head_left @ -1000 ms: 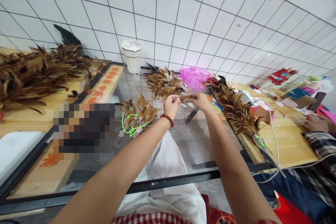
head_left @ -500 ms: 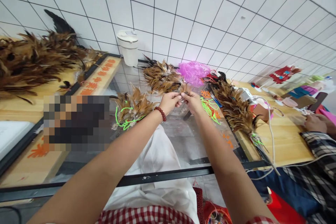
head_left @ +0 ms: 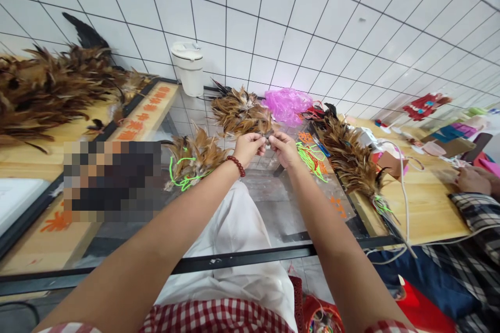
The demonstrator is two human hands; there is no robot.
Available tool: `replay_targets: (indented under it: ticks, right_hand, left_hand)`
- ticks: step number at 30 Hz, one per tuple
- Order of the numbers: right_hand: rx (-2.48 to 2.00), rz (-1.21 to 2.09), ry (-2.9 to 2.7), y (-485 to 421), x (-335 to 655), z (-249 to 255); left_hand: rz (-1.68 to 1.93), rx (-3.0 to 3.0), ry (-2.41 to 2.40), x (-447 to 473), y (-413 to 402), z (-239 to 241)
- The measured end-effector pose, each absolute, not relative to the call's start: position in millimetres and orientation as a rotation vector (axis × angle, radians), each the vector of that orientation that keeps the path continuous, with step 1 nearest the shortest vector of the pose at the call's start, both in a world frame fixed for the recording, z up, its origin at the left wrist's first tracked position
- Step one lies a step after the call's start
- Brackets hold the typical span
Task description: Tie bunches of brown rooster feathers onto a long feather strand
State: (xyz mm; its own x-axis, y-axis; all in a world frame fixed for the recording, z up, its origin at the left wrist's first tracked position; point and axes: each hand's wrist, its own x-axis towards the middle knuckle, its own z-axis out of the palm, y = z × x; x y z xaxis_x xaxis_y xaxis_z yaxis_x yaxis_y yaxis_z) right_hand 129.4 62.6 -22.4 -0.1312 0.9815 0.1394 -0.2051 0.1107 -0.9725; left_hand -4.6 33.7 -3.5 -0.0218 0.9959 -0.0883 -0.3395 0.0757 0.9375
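Observation:
My left hand [head_left: 249, 149], with a dark red bead bracelet [head_left: 236, 165] at the wrist, is closed in a pinch above the glass tabletop. Close beside it, my right hand [head_left: 284, 149] pinches too. A small grey-brown feather [head_left: 267, 140] shows between the fingertips, mostly hidden by them. Just beyond the hands lies a pile of brown feathers [head_left: 238, 112]. Left of my left wrist is a bunch of brown feathers [head_left: 197, 153] with bright green cord [head_left: 183, 183] around it. Green and red cords [head_left: 312, 158] lie right of my right hand.
A white lidded bin [head_left: 191, 70] and a pink plastic bag [head_left: 288, 105] stand near the tiled wall. A feather strand [head_left: 347, 153] lies along the right edge. More feathers [head_left: 50, 93] heap at left. A co-worker's hand [head_left: 473, 181] rests at far right.
My fingertips have drawn slightly apart, and more of the feather shows between them. The view has shifted a little; the other things lie as before.

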Motion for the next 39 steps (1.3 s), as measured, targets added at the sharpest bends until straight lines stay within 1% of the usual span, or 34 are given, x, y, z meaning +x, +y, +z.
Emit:
replay_targets:
  ticks: [4, 10, 12, 18, 22, 31, 39]
  right_hand:
    - [-0.949, 1.271, -1.308, 62.1, 128.6, -26.1]
    - [-0.984, 1.108, -1.428, 66.1, 125.5, -33.1]
    - [-1.000, 0.967, -1.465, 67.6, 126.6, -34.2]
    - [-1.004, 0.340, -1.753, 64.1, 135.9, -25.2]
    - [-1.008, 0.148, -1.958, 59.8, 138.4, -19.5]
    - [-1.027, -0.038, -2.044, 58.7, 136.3, -18.9]
    - [-1.065, 0.067, -2.030, 59.8, 136.0, -19.5]
  left_hand:
    - [1.359, 0.871, 0.977, -6.1, 36.8, -7.0]
    - [1.401, 0.762, 0.955, -5.6, 40.2, -7.7]
    - [1.424, 0.702, 0.983, -4.5, 40.7, -7.5]
    - [1.420, 0.701, 1.011, -3.8, 42.0, -8.2]
    - [1.423, 0.687, 1.008, -5.8, 41.0, -6.8]
    - [1.293, 0.827, 1.067, -4.0, 37.3, -3.4]
    - [1.221, 0.879, 1.077, -2.9, 35.2, -0.4]
